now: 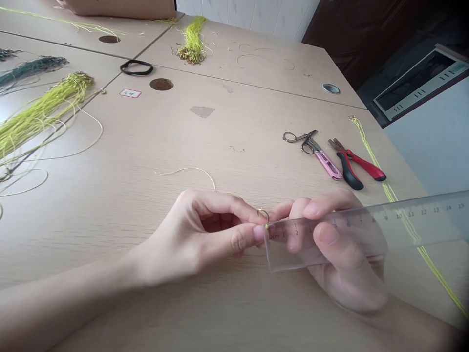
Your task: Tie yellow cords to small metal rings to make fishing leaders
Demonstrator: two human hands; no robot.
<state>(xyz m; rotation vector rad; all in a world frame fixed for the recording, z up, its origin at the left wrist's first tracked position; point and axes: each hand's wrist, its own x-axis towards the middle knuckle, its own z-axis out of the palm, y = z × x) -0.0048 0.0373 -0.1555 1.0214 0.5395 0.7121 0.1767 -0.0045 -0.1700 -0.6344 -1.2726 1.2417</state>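
My left hand [220,230] is closed in a pinch on a small curved fish hook [262,212]. A bit of yellow line shows at its base, beside the thumb tip. A thin yellow line [194,169] trails onto the table behind this hand. My right hand [340,249] grips a clear plastic ruler [395,230] between thumb and fingers. The ruler's zero end touches the left fingertips, right below the hook. Its scale runs off to the right, and the fingers behind show through it.
Small scissors [296,138], a pink-handled cutter [329,165] and red-and-black pliers [351,168] lie at the right, near several long yellow lines [370,149]. Yellow bundles [44,112] and a dark bundle [32,68] lie left. Another yellow bundle [194,39] and a black band [136,67] are farther back.
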